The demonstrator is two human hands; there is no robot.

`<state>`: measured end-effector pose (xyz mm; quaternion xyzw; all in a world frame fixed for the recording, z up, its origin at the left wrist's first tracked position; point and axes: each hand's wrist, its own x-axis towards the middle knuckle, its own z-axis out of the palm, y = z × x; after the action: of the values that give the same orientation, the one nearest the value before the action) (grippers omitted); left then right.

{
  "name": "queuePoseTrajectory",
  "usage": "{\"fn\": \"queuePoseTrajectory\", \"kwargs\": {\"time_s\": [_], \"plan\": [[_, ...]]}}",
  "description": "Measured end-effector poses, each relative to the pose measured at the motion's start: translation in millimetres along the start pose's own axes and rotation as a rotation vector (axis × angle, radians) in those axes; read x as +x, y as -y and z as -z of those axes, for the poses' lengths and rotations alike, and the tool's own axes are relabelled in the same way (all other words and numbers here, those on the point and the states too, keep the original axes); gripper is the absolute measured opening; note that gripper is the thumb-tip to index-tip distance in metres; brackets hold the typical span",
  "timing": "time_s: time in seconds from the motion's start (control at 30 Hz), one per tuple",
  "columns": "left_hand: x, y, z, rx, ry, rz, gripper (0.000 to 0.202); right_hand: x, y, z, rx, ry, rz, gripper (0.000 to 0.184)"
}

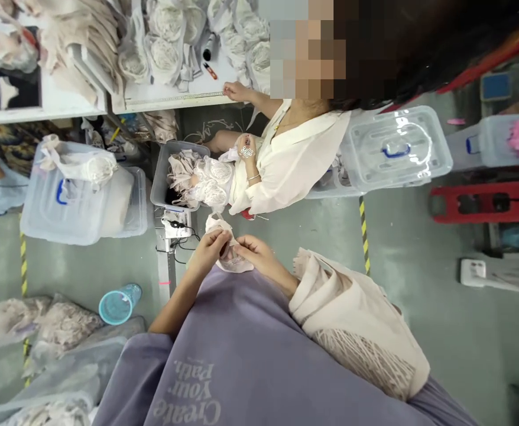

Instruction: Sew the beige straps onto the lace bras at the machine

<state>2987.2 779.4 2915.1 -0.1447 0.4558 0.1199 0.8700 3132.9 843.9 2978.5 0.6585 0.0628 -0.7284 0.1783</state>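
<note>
Just in front of my purple shirt I hold a small cream undergarment (235, 264), its fabric gathered and partly hidden behind my fingers. My left hand (211, 248) pinches its left side, thumb and fingers closed together. On its right side, my right hand (259, 254) grips the cloth between thumb and fingers. Whether it is a bra or briefs I cannot make out. Several cream garments (352, 313) with fringe-like strips of straps lie draped over my right forearm.
Facing me sits a co-worker in a cream blouse (304, 154), white lace bras (215, 180) on the lap beside a grey bin (156, 183). Lidded plastic boxes (82, 207) stand left. A worktable (153, 94) holds piled bras, and a blue basket (120, 305) stands on the floor.
</note>
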Motion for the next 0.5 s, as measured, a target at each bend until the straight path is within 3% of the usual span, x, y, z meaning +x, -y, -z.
{"fn": "queuePoseTrajectory", "kwargs": {"time_s": [0.27,0.5], "plan": [[-59.7,27.0,-32.4,-0.084,-0.370,0.040,0.043,-11.8,-21.4,3.6,0.029,0.281,-0.050,0.034],[-103.1,48.1,-48.4,-0.207,-0.505,0.001,0.047,-30.8,-29.3,-6.4,0.027,0.492,-0.074,0.029]]}}
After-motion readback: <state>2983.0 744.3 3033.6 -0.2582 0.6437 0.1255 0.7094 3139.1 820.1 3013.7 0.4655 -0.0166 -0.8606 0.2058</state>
